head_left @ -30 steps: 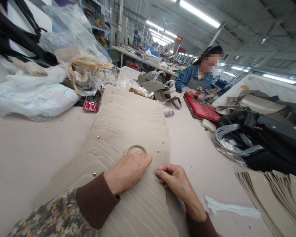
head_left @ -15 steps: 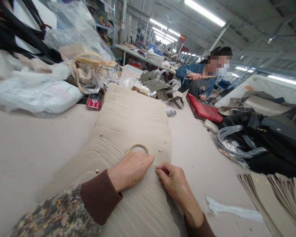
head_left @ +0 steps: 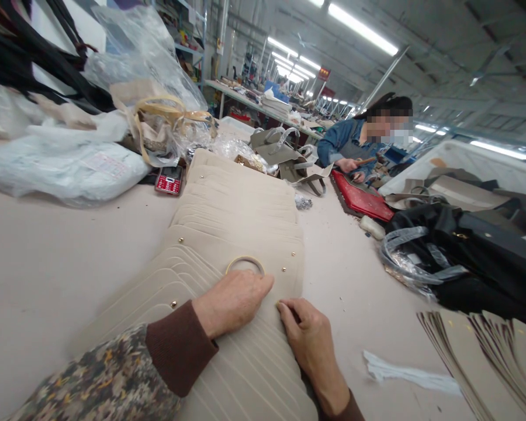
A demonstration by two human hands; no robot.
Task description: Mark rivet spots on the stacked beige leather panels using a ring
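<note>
1. Head view: I see the left hand lying flat with its fingers extended, pressed on the fanned stack of beige leather panels at the near edge of the pale tabletop.
2. Its fingertips touch a thin tan ring on the top panel.
3. The right hand sits just beside it, thumb and forefinger pinched on the stack's right edge.
4. A red keypad phone lies by the stack's far left corner.

Two hands, one ring, one red phone, one co-worker.
</note>
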